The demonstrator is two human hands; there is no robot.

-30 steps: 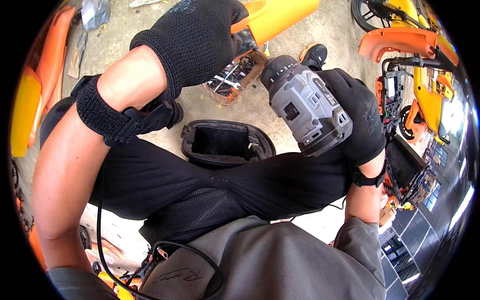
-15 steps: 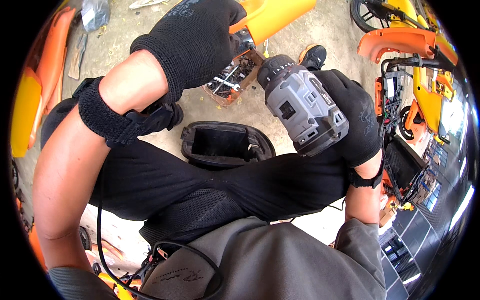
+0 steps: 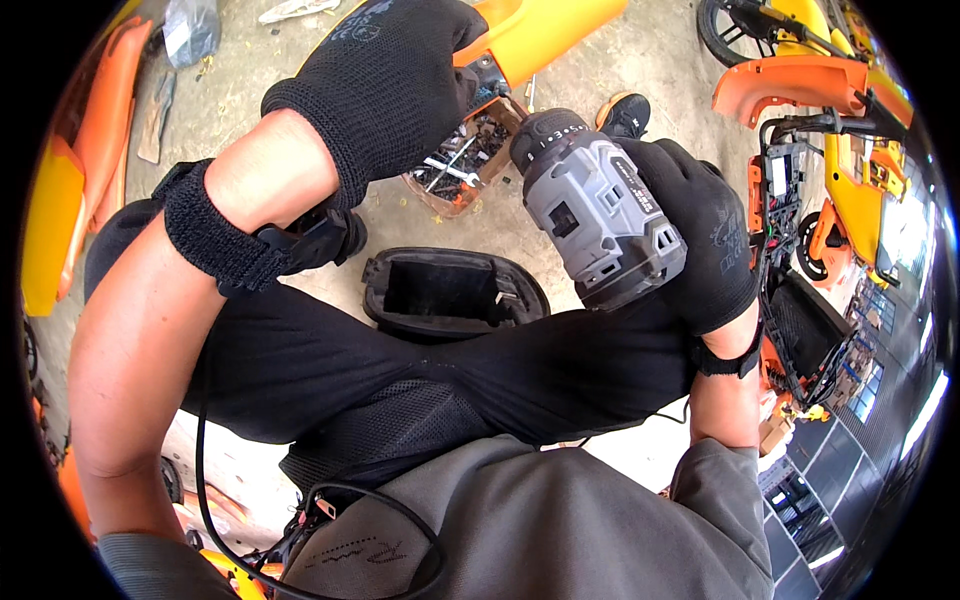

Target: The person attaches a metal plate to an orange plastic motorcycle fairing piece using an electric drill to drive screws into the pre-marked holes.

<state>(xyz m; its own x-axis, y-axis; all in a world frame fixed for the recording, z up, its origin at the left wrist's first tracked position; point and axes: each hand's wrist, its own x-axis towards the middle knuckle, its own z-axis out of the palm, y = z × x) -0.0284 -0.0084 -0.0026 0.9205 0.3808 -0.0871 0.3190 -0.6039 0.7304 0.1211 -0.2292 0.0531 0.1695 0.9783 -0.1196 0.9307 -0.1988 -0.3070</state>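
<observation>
left hand [image 3: 385, 90] holds a yellow panel [image 3: 550, 40]; right hand [image 3: 705, 235] grips a grey drill [image 3: 605, 215] just beside it.

The top edge crops the yellow panel [image 3: 550, 42] and the upper rim of the left hand [image 3: 385, 95], whose fingers are mostly hidden behind its own back. The right hand [image 3: 705, 235] covers the grip of the drill [image 3: 600, 215]; whether the bit's tip touches anything is unclear. Small parts [image 3: 493, 135] in the box [image 3: 448, 208] are too tiny to identify, and a thigh [image 3: 600, 350] hides the black tub's [image 3: 440, 256] near side.
</observation>
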